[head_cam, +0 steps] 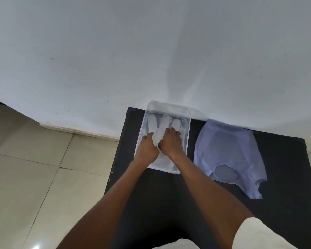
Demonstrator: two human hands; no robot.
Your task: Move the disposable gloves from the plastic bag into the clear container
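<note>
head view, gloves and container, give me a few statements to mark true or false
1. Both hands are inside the clear container. True: the left hand and the right hand press on the disposable gloves in it.
2. The plastic bag lies left of the container. False: it lies to its right, on the black table.
3. The container stands at the table's far edge, near the white wall. True.
4. The right hand holds the bag. False: neither hand touches it.
5. The gloves are dark blue. False: they look translucent white.
</note>
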